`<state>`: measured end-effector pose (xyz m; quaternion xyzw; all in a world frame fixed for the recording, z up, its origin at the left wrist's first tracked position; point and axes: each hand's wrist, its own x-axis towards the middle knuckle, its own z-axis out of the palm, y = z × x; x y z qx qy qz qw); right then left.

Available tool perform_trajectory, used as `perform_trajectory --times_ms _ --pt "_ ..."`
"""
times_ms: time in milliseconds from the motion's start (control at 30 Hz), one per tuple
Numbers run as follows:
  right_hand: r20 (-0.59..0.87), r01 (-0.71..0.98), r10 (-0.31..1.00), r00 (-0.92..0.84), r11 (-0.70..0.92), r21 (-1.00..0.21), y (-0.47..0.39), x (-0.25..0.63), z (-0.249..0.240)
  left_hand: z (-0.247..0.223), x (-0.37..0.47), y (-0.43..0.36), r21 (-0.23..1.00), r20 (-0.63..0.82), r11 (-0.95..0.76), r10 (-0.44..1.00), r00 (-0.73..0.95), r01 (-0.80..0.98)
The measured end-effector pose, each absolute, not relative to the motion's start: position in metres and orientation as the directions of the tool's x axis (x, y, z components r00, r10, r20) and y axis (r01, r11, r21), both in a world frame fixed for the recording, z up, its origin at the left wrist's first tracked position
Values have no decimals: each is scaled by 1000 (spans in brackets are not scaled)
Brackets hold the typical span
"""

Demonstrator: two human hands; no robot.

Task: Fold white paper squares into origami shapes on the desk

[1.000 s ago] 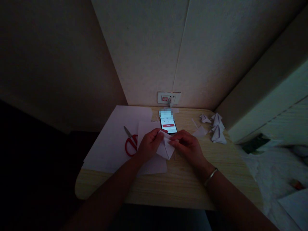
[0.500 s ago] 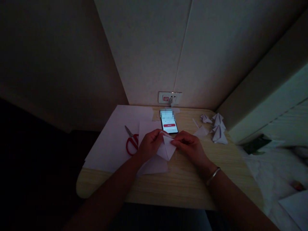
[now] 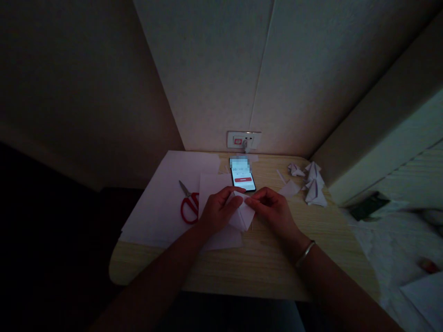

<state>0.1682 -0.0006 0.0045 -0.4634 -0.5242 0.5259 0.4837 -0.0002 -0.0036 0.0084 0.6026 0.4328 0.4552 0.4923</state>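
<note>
Between my two hands is a small piece of folded white paper (image 3: 244,217), its lower corner pointing toward me and a crease running down it. My left hand (image 3: 218,208) grips its left side, the thumb pressed flat on the face. At its upper right edge, my right hand (image 3: 272,206) pinches the paper between thumb and fingers; a bracelet (image 3: 305,254) circles that wrist. Red-handled scissors (image 3: 189,208) lie to the left of my left hand, partly on white sheets (image 3: 155,203). Just beyond the hands rests a phone (image 3: 243,177) with its screen lit.
Several folded paper figures (image 3: 314,191) stand at the right rear of the wooden table (image 3: 277,276). Paper scraps (image 3: 290,188) lie near them. A wall socket (image 3: 244,140) with a plug sits behind the phone. On the right, past the table edge, is a pale cloth surface (image 3: 391,263).
My left thumb has moved right and down across the paper's face. The paper has shifted slightly to the right and turned a little; both hands keep hold of it.
</note>
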Motion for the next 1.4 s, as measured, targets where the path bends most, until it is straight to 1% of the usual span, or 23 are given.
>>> perform_trajectory --times_ms 133,367,500,567,667,733,900,967,1033,1100,1200,1400 --pt "16 -37 994 -104 12 -999 0 168 2 5 2 -1 984 116 -134 982 146 117" --pt "11 -28 996 -85 9 -1000 0 167 5 4 5 2 998 58 -56 991 122 -19" --pt "7 -73 998 -64 2 -997 1 166 6 4 5 3 997 36 -30 994 103 -68" --pt "-17 -84 996 -87 -25 -996 2 166 5 3 5 3 997 35 -29 996 83 -72" --pt "-65 -37 986 -156 -72 -997 4 168 2 4 5 3 998 38 -35 997 61 -49" --pt "-80 -1 982 -172 -81 -997 5 170 1 3 4 3 999 36 -34 996 83 -29" --pt "-83 44 987 -135 -77 -996 6 173 2 2 4 3 997 50 -59 984 173 48" --pt "-105 59 986 -127 -98 -993 7 173 4 3 4 4 998 38 -45 983 182 38" --pt "-141 46 980 -142 -136 -990 7 174 6 5 5 3 1000 2 -1 981 193 -3" --pt "-164 -5 969 -185 -168 -986 8 175 8 7 6 3 998 -30 40 979 200 -46" --pt "-179 -64 951 -254 -201 -978 9 177 8 8 6 2 995 -34 53 974 223 -82" --pt "-190 -79 936 -297 -223 -972 10 181 7 7 1 3 998 -29 44 957 290 -46"
